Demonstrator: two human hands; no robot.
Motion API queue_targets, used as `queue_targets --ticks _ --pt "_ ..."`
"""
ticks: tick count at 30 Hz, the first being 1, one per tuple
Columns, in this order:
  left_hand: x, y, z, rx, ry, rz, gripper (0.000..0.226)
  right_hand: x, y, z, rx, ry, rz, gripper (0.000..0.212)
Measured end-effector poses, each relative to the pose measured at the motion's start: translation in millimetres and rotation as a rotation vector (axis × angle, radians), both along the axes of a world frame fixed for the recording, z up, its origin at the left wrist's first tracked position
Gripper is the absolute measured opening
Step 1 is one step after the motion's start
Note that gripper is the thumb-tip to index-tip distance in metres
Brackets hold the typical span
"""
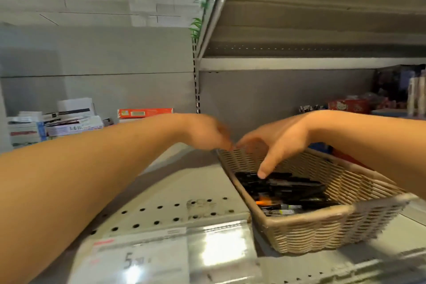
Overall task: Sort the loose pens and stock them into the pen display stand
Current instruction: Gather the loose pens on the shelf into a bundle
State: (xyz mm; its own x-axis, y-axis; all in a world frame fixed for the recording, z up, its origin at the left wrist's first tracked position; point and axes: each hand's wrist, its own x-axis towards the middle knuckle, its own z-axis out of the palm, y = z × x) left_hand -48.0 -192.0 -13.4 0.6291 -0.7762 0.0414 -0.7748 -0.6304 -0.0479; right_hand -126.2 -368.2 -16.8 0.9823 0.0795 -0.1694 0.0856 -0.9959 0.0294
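Wicker basket [322, 230]: sits on the perforated shelf [166, 212], right of its middle, near corner close to the front edge.
Pens [283, 189]: dark loose heap on the basket floor, one orange among them at the near end.
Left hand [205, 131]: at the basket's far left corner, fingers curled down and blurred; I cannot tell if it holds anything.
Right hand [274, 138]: over the basket's far end, fingers bent toward my left fingertips, thumb stretched down onto the pens.
Price label [138, 258]: on the shelf's front edge.
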Motion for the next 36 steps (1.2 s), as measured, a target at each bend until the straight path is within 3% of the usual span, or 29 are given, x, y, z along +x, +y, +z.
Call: queue_targets --ticks 4,7,10,13,17,19,21,24,29,33,36 --pt "11 69 26 -0.156 0.016 0.069 0.034 11 46 22 0.329 -0.092 0.023 0.078" --pt "22 142 37 -0.139 -0.057 0.217 0.041 27 96 26 0.527 -0.139 0.066 0.063" --pt "34 216 43 0.023 -0.278 0.448 0.04 45 153 26 0.591 -0.169 0.128 0.053" --pt "41 276 38 0.201 -0.424 0.663 0.024 61 211 26 0.629 -0.159 0.179 0.055" --pt "52 316 20 0.237 -0.28 0.765 0.015 82 276 26 0.628 -0.137 0.227 0.059" --pt "62 321 11 0.209 -0.204 0.782 0.027 95 302 26 0.646 -0.123 0.234 0.062" --pt "70 321 5 0.166 -0.162 0.799 0.026 106 317 22 0.654 -0.12 0.226 0.064" --pt "85 314 -2 0.226 -0.043 0.825 0.037 117 314 7 0.645 -0.142 0.203 0.064" --pt "94 305 -1 0.326 -0.017 0.789 0.032 112 284 1 0.679 -0.207 0.085 0.053" --pt "90 304 0 0.32 0.0 0.774 0.039 111 282 0 0.708 -0.213 0.075 0.049" --pt "78 306 1 0.265 0.051 0.771 0.032 109 282 -3 0.677 -0.166 0.058 0.052"
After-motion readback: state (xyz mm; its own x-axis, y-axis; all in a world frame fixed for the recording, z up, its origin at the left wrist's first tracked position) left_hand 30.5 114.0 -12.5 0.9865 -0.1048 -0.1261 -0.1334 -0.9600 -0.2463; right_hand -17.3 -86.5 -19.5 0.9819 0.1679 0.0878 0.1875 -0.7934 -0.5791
